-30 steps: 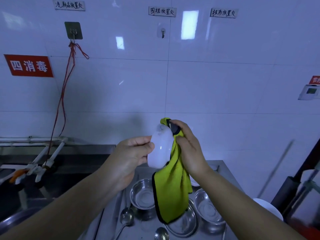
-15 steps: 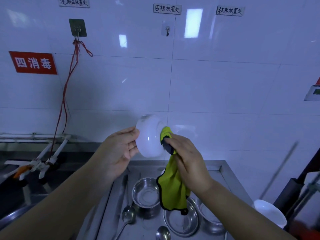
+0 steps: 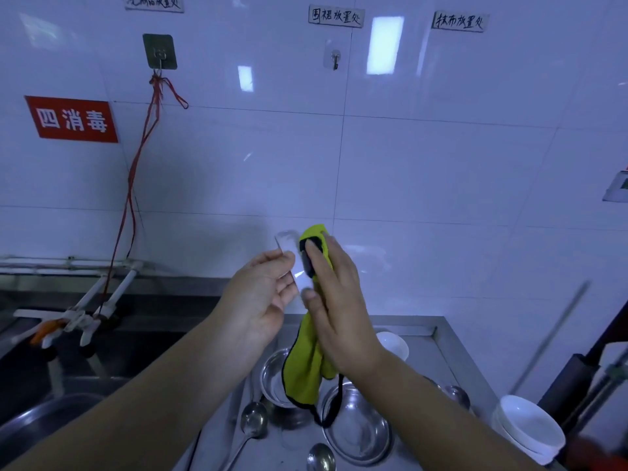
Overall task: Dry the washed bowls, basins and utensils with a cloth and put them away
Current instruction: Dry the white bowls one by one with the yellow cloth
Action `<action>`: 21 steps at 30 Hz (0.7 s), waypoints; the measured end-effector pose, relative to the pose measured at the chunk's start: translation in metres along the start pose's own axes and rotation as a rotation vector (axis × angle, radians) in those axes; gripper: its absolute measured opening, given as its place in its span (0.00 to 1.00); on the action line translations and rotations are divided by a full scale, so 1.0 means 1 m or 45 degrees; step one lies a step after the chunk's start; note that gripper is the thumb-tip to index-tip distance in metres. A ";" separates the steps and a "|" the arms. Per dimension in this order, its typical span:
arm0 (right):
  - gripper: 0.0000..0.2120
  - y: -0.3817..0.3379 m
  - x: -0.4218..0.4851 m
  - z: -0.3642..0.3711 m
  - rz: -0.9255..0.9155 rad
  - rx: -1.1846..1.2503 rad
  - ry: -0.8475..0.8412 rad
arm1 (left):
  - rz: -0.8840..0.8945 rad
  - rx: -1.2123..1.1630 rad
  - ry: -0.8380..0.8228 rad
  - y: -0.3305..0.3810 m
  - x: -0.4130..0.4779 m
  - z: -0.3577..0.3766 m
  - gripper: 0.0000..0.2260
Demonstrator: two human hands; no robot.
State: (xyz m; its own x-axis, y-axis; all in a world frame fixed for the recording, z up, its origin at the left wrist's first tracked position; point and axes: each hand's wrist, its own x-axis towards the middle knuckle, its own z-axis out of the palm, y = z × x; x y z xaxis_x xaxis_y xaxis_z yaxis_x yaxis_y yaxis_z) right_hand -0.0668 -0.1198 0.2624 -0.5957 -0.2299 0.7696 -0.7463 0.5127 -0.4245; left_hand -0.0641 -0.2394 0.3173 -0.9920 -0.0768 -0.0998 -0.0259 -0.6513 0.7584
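**Head view: bowl swung edge-on, the cloth now on its rim**

Head view puts the right grip (image 3: 339, 300) closest to the work: its fingers curl round the yellow cloth (image 3: 306, 368) and its thumb presses a bunched fold of it against the white bowl (image 3: 288, 246). The left grip (image 3: 261, 300) pinches the bowl's opposite side between thumb and fingertips, holding it up at chest height in front of the tiled wall, well above the surface (image 3: 452, 362).

Half a second ago the bowl showed its round underside to me. Now it has turned so that only a thin, blurred edge shows, and the right grip has slid further over it. The cloth's loose tail has swung with the motion and hangs down over the steel bowl (image 3: 272, 375) below. I read this as the person rotating the bowl through the cloth, so the wiping of this one piece looks to be in full swing and not finished.

Plenty is left. A steel basin (image 3: 356, 430), two ladles (image 3: 253, 419) (image 3: 319, 457) and a small white bowl (image 3: 394, 345) lie on the surface. A stack of white bowls (image 3: 530, 426) sits at its right end, likely where this bowl belongs once dry. A wet, smooth bowl held by fingertips alone could slip.
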 end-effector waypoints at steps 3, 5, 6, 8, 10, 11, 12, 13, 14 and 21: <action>0.25 0.019 -0.021 0.003 -0.074 -0.005 0.032 | -0.029 -0.136 -0.041 0.009 -0.004 0.003 0.05; 0.26 0.023 -0.028 0.003 0.024 0.115 0.066 | -0.020 -0.207 -0.052 0.015 -0.006 0.004 0.05; 0.26 0.023 -0.028 0.002 0.073 0.159 0.102 | -0.016 -0.219 -0.056 0.016 -0.007 0.004 0.05; 0.25 0.016 -0.020 0.001 0.085 0.187 0.169 | -0.015 -0.224 -0.062 0.013 -0.008 0.004 0.05; 0.22 0.007 -0.009 -0.001 -0.047 0.116 0.144 | -0.033 -0.231 -0.078 0.005 -0.008 0.004 0.06; 0.21 0.003 -0.003 0.000 -0.136 0.047 0.103 | -0.041 -0.227 -0.089 0.002 -0.008 0.005 0.07; 0.21 0.001 0.000 0.002 -0.200 -0.016 0.062 | -0.047 -0.219 -0.093 0.001 -0.008 0.006 0.07; 0.20 0.000 0.002 0.004 -0.232 -0.061 0.041 | -0.051 -0.217 -0.087 0.001 -0.008 0.007 0.08; 0.20 0.001 0.002 0.007 -0.238 -0.088 0.047 | -0.053 -0.228 -0.074 0.001 -0.007 0.008 0.08; 0.19 0.012 -0.011 0.014 -0.043 0.160 0.279 | -0.132 -0.381 0.012 0.000 -0.010 0.001 0.06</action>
State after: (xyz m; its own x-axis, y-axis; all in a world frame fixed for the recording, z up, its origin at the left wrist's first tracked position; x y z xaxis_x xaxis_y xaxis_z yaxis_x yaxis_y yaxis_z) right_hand -0.0733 -0.1222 0.2420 -0.5014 -0.0533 0.8636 -0.8038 0.3981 -0.4421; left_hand -0.0537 -0.2377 0.3185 -0.9848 -0.0044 -0.1739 -0.0882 -0.8493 0.5206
